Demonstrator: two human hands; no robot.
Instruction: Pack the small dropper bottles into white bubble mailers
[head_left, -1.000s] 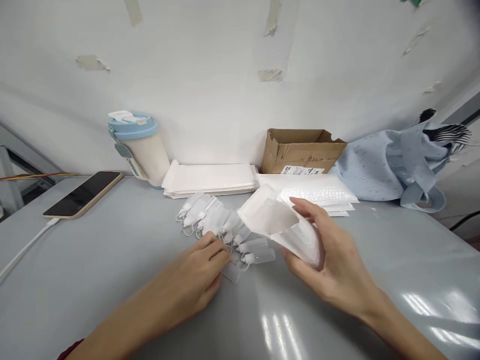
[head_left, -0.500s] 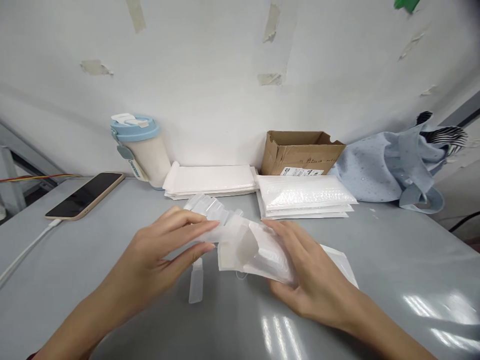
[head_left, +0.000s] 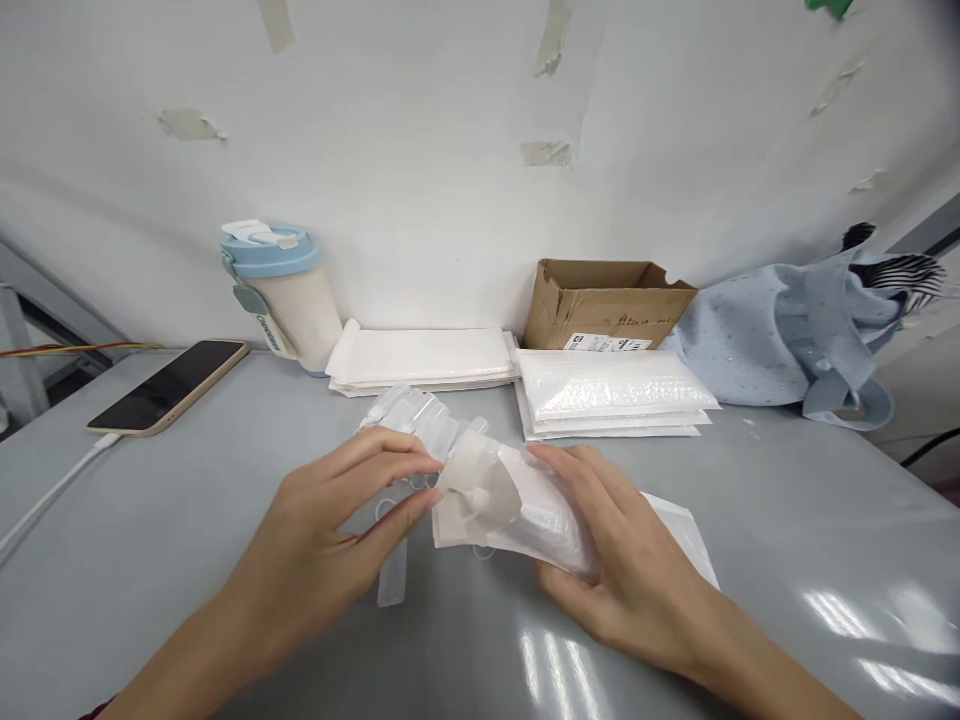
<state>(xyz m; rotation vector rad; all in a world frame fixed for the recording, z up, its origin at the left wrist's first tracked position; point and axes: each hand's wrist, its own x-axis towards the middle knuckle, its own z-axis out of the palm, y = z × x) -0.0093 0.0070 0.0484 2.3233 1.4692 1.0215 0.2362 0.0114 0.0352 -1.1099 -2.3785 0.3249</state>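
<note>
My right hand (head_left: 615,560) is wrapped round a white bubble mailer (head_left: 551,515), squeezing it so its mouth gapes toward the left. Just inside that mouth shows the end of a translucent plastic piece (head_left: 478,498). At the mailer's left edge is my left hand (head_left: 345,540), thumb and forefinger a little apart with nothing visible between them. Behind the fingers lies a small pile of clear plastic tubes (head_left: 431,420), partly hidden. One more tube (head_left: 392,578) rests on the table below my left hand.
At the back stand a blue-lidded cup (head_left: 289,300), flat white mailers (head_left: 420,358), a cardboard box (head_left: 607,305) and stacked bubble mailers (head_left: 615,390). A phone (head_left: 169,388) with a cable lies left. A light-blue bag (head_left: 750,335) sits right. Another mailer (head_left: 686,535) lies behind my right wrist.
The translucent piece between my left fingers has gone into the mailer's mouth, and those fingers have let go. My right hand keeps its hold on the mailer.
</note>
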